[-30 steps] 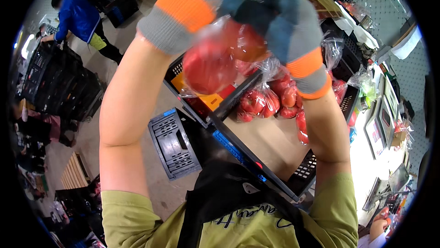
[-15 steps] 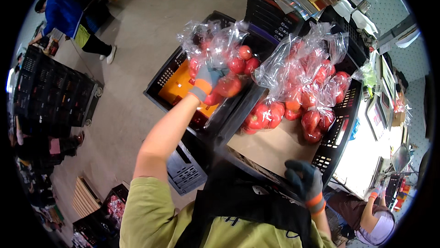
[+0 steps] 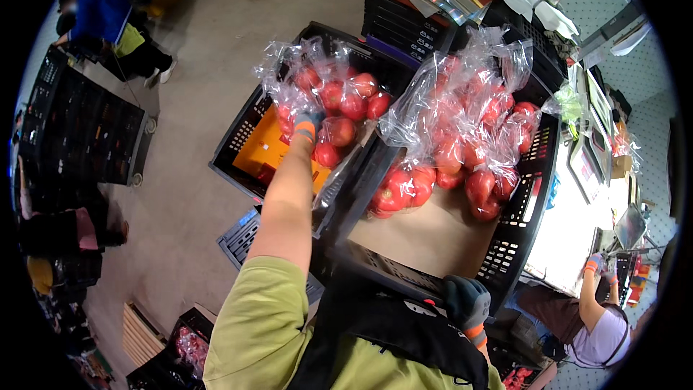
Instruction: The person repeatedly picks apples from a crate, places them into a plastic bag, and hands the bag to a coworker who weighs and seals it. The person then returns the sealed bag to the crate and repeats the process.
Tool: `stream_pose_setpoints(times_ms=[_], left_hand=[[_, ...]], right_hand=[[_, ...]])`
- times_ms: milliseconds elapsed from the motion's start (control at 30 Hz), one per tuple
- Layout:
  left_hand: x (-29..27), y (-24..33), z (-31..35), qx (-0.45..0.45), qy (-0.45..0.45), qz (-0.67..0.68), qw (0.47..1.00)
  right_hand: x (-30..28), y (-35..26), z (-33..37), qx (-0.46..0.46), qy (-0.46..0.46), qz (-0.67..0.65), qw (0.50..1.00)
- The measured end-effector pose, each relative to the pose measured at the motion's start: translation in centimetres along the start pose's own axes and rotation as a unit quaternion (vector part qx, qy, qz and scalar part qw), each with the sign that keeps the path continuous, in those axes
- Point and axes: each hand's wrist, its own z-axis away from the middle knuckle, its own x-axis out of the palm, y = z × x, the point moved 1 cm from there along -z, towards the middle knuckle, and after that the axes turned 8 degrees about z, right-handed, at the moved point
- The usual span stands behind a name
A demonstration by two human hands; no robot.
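The bagged tomatoes hang less over the rim of the black plastic crate with an orange base [image 3: 234, 130] than half a second ago; they now sit lower inside it, just left of the black perforated crate lined with brown cardboard [image 3: 525, 206]. The left hand, in a grey and orange knit glove [image 3: 309, 121], is down among these clear plastic bags of round red tomatoes [image 3: 332, 90], its fingers hidden, so I cannot tell whether its grip is closed on one. The load looks borne by the crate, so the placing seems nearly done. The right hand, gloved alike [image 3: 468, 300], has dropped to the lined crate's near edge, fingers loosely bent; whether its grip has the rim, I cannot tell. More bagged tomatoes [image 3: 469, 137] fill the lined crate's far part.

Right of the lined crate runs a brightly lit white worktop [image 3: 559, 235], with a co-worker in a pale top [image 3: 599, 332] at its near end. Well left of it, across the grey concrete floor [image 3: 191, 195], stand stacked black crates [image 3: 83, 116].
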Motion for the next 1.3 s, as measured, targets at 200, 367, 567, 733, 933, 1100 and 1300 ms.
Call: stream_pose_setpoints(times_ms=[200,367,567,733,933,1100,1300], left_hand=[[-6.3,7.3,2.7,0.001,-0.129,-0.150,0.980],[-13.2,18.5,11.8,0.000,-0.057,-0.081,0.995],[-12.9,27.8,21.1,0.310,0.109,0.040,0.943],[-7.0,36.1,27.9,0.362,0.010,0.084,0.928],[1.8,44.7,32.6,0.480,-0.188,0.091,0.852],[7.4,45.6,31.7,0.411,-0.217,0.174,0.868],[12.0,42.3,30.2,0.387,-0.272,0.094,0.876]], right_hand=[[0.2,0.3,0.3,-0.040,0.030,-0.013,0.999],[0.2,1.2,0.7,-0.106,0.035,-0.060,0.992],[-3.1,1.7,1.3,-0.208,0.080,-0.069,0.972],[-4.9,5.9,5.1,-0.106,0.178,-0.165,0.964],[-7.2,10.3,8.9,-0.027,0.273,-0.195,0.942],[-7.5,13.1,12.4,0.059,0.271,-0.241,0.930],[-6.3,16.4,15.5,0.113,0.300,-0.207,0.924]])
